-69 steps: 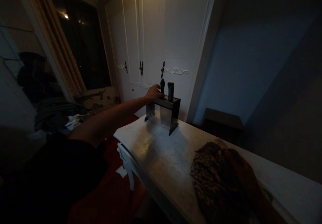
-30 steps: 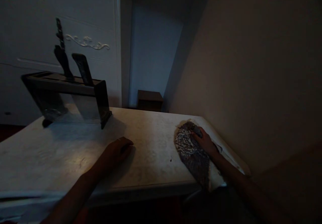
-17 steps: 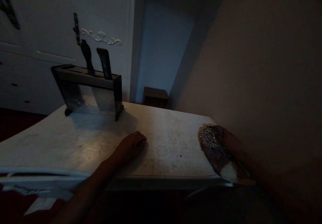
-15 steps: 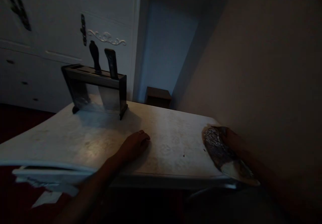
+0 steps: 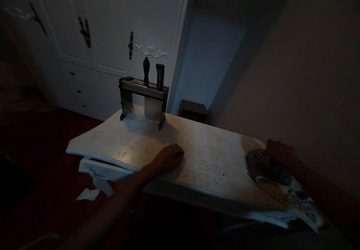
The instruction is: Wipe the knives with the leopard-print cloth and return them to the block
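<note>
My left hand (image 5: pixel 170 157) rests on the white tabletop (image 5: pixel 201 150), its fingers curled in a loose fist with nothing seen in them. At the table's right end, my right hand (image 5: pixel 279 151) is closed on a patterned cloth (image 5: pixel 268 169) in dark and pale tones. Part of the cloth lies on the tabletop and its lower end hangs past the front right corner. A small dark crumb (image 5: pixel 223 174) lies between the two hands. Dim light hides the right hand's fingers in part.
A knife holder (image 5: pixel 143 89) with two black-handled knives stands at the table's back left. White cabinets (image 5: pixel 107 36) rise behind it, and a wall (image 5: pixel 303 77) borders the right. A small brown box-like piece (image 5: pixel 194 108) stands beyond the back edge. Torn white covering (image 5: pixel 101 184) hangs at front left.
The view has turned left, so most things sit further right. My right hand has shifted on the cloth, which now hangs further over the front right corner. My left hand stays on the tabletop.
</note>
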The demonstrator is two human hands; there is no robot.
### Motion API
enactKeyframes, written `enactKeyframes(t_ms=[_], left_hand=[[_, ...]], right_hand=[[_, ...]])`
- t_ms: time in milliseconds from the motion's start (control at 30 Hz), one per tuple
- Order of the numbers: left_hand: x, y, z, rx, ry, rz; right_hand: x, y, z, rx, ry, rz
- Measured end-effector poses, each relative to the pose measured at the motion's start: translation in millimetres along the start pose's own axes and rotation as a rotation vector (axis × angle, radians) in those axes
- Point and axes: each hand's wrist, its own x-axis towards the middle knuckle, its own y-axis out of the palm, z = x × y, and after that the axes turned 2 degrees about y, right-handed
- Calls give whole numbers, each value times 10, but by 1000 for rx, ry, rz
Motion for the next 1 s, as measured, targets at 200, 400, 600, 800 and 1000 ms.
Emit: enactKeyframes(t_ms=[200,400,600,800,1000], left_hand=[[-156,-216,79,-126,-97,-484],[-341,-781,339,-152,-427,-1252],[-303,-1304,831,-212,-530,-1401],[10,-1585,1136,-307,-577,-1218],[208,-1757,1292,-382,-510,-1092]], right_hand=[[-213,-105,655,-216,-336,72],[-475,83,1443,355,-675,375],[-701,138,2530,761,-843,424],[-760,3,3511,1110,-708,550],[-809,18,3903,1214,-642,652]])
